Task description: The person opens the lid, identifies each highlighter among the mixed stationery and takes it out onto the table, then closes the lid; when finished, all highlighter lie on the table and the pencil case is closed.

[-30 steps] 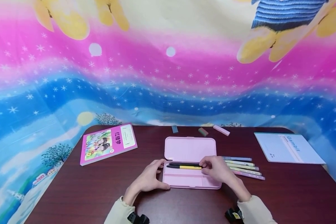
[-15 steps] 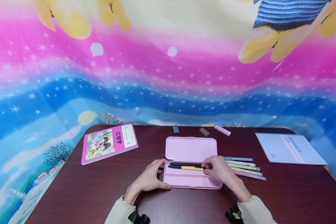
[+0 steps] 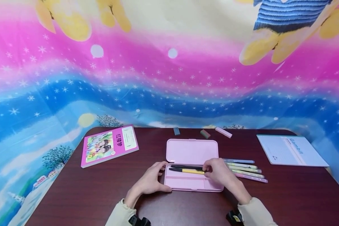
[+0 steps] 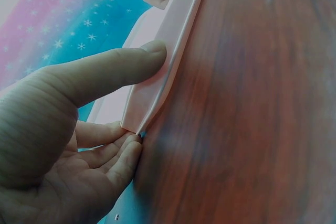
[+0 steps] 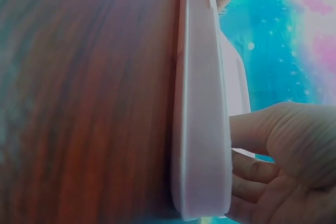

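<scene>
A pink pencil case (image 3: 185,182) lies open on the table, its lid (image 3: 192,150) folded back. My left hand (image 3: 149,179) grips its left end, with the thumb (image 4: 131,66) on the front wall and fingers curled at the side. In the rear compartment lie a black pen (image 3: 183,166) and a yellow-and-black pen (image 3: 192,171), side by side. My right hand (image 3: 219,171) reaches over the case's right end and pinches the right end of the yellow-and-black pen. In the right wrist view the case wall (image 5: 203,103) hides those fingertips.
Several pastel pens (image 3: 247,171) lie fanned right of the case. Behind it are a blue-grey block (image 3: 176,131), a brown-green eraser (image 3: 205,134) and a pink bar (image 3: 223,132). A pink book (image 3: 110,146) lies left, a white notebook (image 3: 292,150) right. A printed cloth (image 3: 164,78) hangs behind.
My right hand has shifted very slightly to the right, and the yellow-and-black pen's right end has come slightly nearer the front. The left hand and case stay in place.
</scene>
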A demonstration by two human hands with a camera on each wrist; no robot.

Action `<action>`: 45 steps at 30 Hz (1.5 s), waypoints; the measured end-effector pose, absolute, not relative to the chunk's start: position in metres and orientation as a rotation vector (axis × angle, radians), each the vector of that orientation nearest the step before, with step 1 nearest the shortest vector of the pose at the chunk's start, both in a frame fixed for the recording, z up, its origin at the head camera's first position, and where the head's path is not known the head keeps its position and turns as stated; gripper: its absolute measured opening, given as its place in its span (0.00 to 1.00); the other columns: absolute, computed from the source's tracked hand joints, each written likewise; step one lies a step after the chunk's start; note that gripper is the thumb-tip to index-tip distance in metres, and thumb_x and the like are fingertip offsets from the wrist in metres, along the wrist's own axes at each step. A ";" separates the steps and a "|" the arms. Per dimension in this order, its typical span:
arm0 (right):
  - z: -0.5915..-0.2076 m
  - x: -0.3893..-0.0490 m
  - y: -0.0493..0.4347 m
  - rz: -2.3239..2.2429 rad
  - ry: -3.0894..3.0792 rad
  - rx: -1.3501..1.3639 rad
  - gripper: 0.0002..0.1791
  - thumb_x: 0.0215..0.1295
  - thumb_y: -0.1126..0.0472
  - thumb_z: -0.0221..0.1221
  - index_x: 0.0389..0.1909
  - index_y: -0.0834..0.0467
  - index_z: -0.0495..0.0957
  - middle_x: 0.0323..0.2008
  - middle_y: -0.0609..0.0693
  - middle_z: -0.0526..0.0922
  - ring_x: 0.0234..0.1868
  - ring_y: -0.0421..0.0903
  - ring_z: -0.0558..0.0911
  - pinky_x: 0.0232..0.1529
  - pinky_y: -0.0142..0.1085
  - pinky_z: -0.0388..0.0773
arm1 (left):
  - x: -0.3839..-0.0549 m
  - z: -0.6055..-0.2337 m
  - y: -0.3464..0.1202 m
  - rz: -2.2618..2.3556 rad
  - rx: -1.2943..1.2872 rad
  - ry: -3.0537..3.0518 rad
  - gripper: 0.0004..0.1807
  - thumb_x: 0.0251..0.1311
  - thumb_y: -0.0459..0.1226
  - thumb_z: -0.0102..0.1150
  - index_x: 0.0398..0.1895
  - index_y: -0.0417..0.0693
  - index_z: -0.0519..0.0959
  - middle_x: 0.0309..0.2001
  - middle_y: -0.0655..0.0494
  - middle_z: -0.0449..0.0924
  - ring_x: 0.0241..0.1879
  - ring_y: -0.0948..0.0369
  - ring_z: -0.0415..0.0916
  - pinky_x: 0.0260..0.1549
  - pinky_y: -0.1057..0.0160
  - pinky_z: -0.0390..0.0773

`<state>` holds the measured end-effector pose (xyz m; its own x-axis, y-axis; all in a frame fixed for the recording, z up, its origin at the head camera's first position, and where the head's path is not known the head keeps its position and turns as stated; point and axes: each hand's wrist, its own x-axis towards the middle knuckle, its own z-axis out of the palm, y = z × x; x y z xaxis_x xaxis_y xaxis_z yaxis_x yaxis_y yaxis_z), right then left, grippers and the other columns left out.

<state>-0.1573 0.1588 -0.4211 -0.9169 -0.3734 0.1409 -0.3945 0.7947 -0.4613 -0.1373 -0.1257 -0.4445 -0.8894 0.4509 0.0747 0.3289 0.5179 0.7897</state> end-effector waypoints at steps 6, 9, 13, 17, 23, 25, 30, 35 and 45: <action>-0.418 -0.156 0.156 0.738 -2.990 0.599 0.11 0.47 0.72 0.70 0.22 0.55 0.79 0.19 0.41 0.76 0.24 0.37 0.72 0.28 0.32 0.73 | -0.138 -0.445 -0.125 1.323 0.674 2.605 0.47 0.36 0.40 0.79 0.62 0.35 0.66 0.56 0.44 0.69 0.53 0.51 0.71 0.52 0.54 0.77; -0.417 -0.156 0.157 0.745 -3.001 0.635 0.10 0.48 0.73 0.69 0.23 0.56 0.79 0.20 0.43 0.76 0.25 0.38 0.72 0.29 0.32 0.74 | -0.138 -0.445 -0.125 1.323 0.679 2.604 0.48 0.36 0.40 0.79 0.62 0.34 0.65 0.56 0.43 0.69 0.53 0.51 0.71 0.52 0.54 0.77; -0.417 -0.156 0.158 0.723 -3.000 0.672 0.09 0.49 0.72 0.69 0.24 0.57 0.80 0.22 0.44 0.76 0.26 0.39 0.72 0.29 0.33 0.73 | -0.138 -0.446 -0.125 1.326 0.680 2.605 0.47 0.36 0.40 0.79 0.62 0.34 0.66 0.56 0.44 0.69 0.53 0.51 0.71 0.52 0.54 0.77; -0.418 -0.156 0.159 0.724 -2.976 0.718 0.09 0.49 0.71 0.69 0.24 0.56 0.80 0.21 0.42 0.75 0.25 0.37 0.70 0.28 0.31 0.72 | -0.138 -0.447 -0.126 1.321 0.676 2.608 0.47 0.36 0.40 0.79 0.62 0.34 0.66 0.56 0.44 0.69 0.53 0.51 0.71 0.52 0.54 0.77; -0.420 -0.158 0.164 0.878 -2.902 0.819 0.07 0.52 0.67 0.68 0.26 0.55 0.78 0.20 0.39 0.74 0.24 0.33 0.71 0.26 0.29 0.71 | -0.137 -0.447 -0.126 1.327 0.669 2.602 0.49 0.36 0.40 0.79 0.63 0.32 0.64 0.56 0.42 0.69 0.53 0.51 0.71 0.52 0.54 0.77; -0.420 -0.159 0.166 0.956 -2.881 0.819 0.06 0.54 0.65 0.68 0.27 0.54 0.79 0.22 0.39 0.76 0.25 0.33 0.72 0.27 0.29 0.73 | -0.137 -0.447 -0.126 1.331 0.670 2.602 0.49 0.36 0.40 0.79 0.63 0.32 0.64 0.56 0.42 0.69 0.53 0.51 0.71 0.52 0.54 0.77; -0.420 -0.160 0.169 1.152 -2.835 0.793 0.04 0.55 0.63 0.67 0.30 0.54 0.81 0.25 0.40 0.80 0.27 0.34 0.76 0.29 0.30 0.76 | -0.137 -0.446 -0.126 1.334 0.670 2.600 0.49 0.36 0.40 0.79 0.63 0.32 0.64 0.56 0.42 0.69 0.53 0.51 0.71 0.52 0.54 0.77; -0.418 -0.158 0.171 1.381 -2.793 0.724 0.03 0.56 0.63 0.66 0.31 0.57 0.82 0.25 0.44 0.82 0.25 0.37 0.77 0.27 0.29 0.75 | -0.138 -0.447 -0.126 1.328 0.666 2.606 0.49 0.36 0.40 0.79 0.63 0.33 0.65 0.56 0.42 0.69 0.53 0.51 0.71 0.52 0.54 0.76; -0.411 -0.155 0.180 1.836 -2.710 0.422 0.10 0.59 0.63 0.65 0.37 0.67 0.80 0.30 0.61 0.82 0.30 0.49 0.80 0.30 0.36 0.79 | -0.138 -0.447 -0.126 1.321 0.661 2.610 0.49 0.36 0.41 0.79 0.63 0.33 0.64 0.56 0.43 0.69 0.53 0.50 0.72 0.52 0.55 0.77</action>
